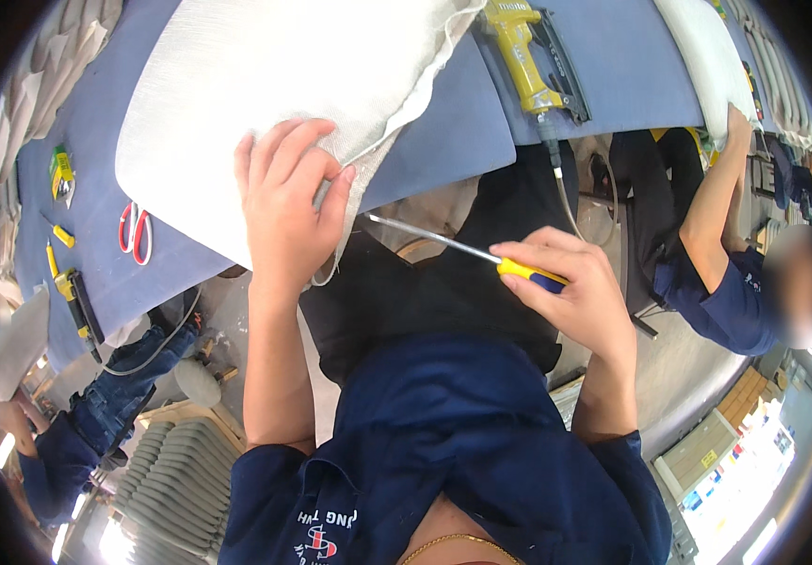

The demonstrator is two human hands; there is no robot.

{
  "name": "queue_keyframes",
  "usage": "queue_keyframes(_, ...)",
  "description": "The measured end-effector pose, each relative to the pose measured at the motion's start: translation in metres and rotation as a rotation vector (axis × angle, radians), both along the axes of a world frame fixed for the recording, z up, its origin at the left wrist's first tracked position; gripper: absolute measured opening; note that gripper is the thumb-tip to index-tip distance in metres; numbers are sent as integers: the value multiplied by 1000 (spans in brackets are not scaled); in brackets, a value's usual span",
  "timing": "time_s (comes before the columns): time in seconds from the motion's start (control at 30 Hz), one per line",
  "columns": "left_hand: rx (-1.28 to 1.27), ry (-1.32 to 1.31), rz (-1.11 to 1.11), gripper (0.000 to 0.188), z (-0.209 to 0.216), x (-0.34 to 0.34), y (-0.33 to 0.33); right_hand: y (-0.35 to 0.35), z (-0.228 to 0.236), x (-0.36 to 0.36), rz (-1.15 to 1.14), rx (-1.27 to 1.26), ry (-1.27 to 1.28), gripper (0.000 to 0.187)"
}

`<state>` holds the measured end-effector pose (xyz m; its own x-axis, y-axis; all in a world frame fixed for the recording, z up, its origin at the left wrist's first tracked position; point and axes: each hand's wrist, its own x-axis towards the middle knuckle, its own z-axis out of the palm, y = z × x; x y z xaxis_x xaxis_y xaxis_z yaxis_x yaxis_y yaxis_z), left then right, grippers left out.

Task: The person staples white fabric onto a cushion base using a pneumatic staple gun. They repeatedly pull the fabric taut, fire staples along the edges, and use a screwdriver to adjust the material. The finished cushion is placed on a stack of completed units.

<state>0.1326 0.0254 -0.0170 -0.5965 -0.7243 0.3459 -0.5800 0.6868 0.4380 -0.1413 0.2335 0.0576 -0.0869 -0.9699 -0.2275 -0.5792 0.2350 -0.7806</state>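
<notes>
A pale fabric-covered panel (227, 85) with rounded corners lies on the blue-grey table, partly over its front edge. My left hand (288, 188) rests on its near right corner, fingers bent and thumb pressed against the fabric edge (363, 169), which hangs loose and frayed along that side. In my right hand (570, 282) is a screwdriver (462, 247) with a yellow and blue handle, held over my lap. Its metal shaft points left, and the tip is close to the panel's edge but apart from it.
On the table (453, 132) lies a yellow staple gun (523, 56) with an air hose. Red-handled scissors (135, 234), a yellow cutter (62, 234) and another staple gun (74, 299) lie left. Co-workers sit right and left. Stacked grey panels (175, 480) stand behind at lower left.
</notes>
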Motion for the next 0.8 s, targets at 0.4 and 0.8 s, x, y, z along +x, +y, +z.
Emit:
queue_keyframes(0.4,32,79,8,17,-1,3,-6,-23,13,27,48,-54,425,41)
queue_keyframes(0.8,68,66,1,16,-1,5,-10,-50,49,39,291,-98,738,44)
